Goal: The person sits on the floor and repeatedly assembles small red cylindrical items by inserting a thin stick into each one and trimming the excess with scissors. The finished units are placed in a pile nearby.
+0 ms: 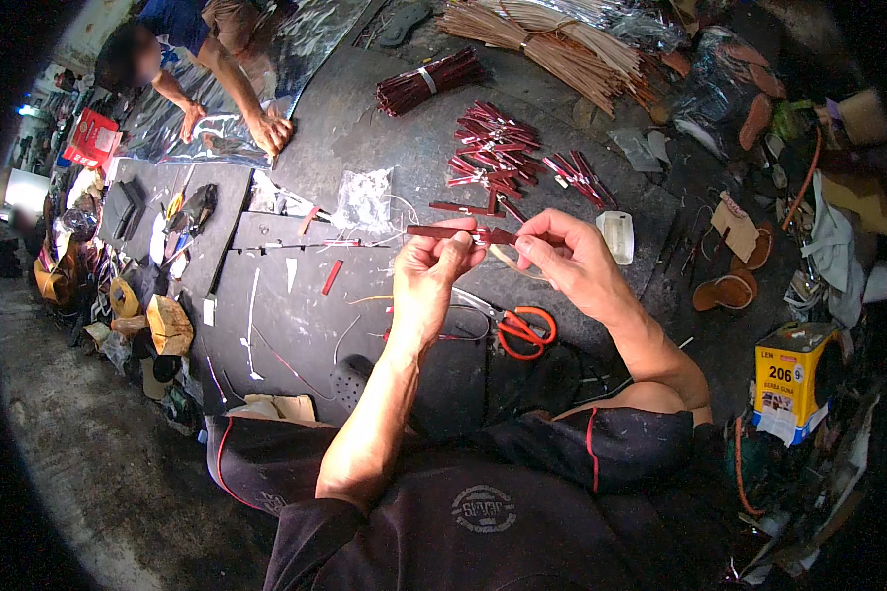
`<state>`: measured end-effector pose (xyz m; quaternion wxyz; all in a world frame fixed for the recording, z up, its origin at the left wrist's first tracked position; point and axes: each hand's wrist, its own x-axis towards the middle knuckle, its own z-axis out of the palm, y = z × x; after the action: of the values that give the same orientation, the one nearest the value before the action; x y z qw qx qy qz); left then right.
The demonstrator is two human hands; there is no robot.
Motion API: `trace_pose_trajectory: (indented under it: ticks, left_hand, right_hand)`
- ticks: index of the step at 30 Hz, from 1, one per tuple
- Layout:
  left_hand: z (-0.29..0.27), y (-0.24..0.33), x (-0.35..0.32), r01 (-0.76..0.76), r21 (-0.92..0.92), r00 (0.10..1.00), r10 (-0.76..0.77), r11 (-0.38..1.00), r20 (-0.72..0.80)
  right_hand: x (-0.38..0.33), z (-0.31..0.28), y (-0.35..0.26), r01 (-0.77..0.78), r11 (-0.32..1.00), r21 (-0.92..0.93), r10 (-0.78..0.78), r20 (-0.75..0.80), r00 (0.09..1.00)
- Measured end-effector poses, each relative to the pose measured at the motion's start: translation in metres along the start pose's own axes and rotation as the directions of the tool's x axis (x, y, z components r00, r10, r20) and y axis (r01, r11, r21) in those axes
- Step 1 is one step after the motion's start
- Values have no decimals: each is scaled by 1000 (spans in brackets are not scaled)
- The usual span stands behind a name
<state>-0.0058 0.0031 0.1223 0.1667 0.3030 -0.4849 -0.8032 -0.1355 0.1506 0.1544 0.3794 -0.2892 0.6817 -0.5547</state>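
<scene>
A single head-worn fisheye view looks steeply down, close over the dark work mat (365, 128), edges bending outward.

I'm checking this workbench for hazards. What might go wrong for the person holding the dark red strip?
The dark red strip is pinched only at the fingertips of the left hand and right hand, so it may slip. The orange-handled scissors lie just under the wrists and could be bumped.

Thin dark-red strip (463, 232), lying level just above frame centre, pinched at mid-length by left hand (426, 286) fingers and at its right end by right hand (572, 264), above the dark mat.
</scene>
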Motion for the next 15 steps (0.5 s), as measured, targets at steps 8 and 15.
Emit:
trace_pose_trajectory:
  ticks: [8, 15]
  left_hand:
    - [-2, -11, 6, 30, -44, 999, -30, 999, 13]
    - [-64, -101, 42, 211, 141, 970, -189, 967, -155]
  right_hand:
    - [-13, -20, -4, -53, 983, 177, 74, -114, 991]
    - [-61, -90, -8, 230, 853, 468, -40, -381, 924]
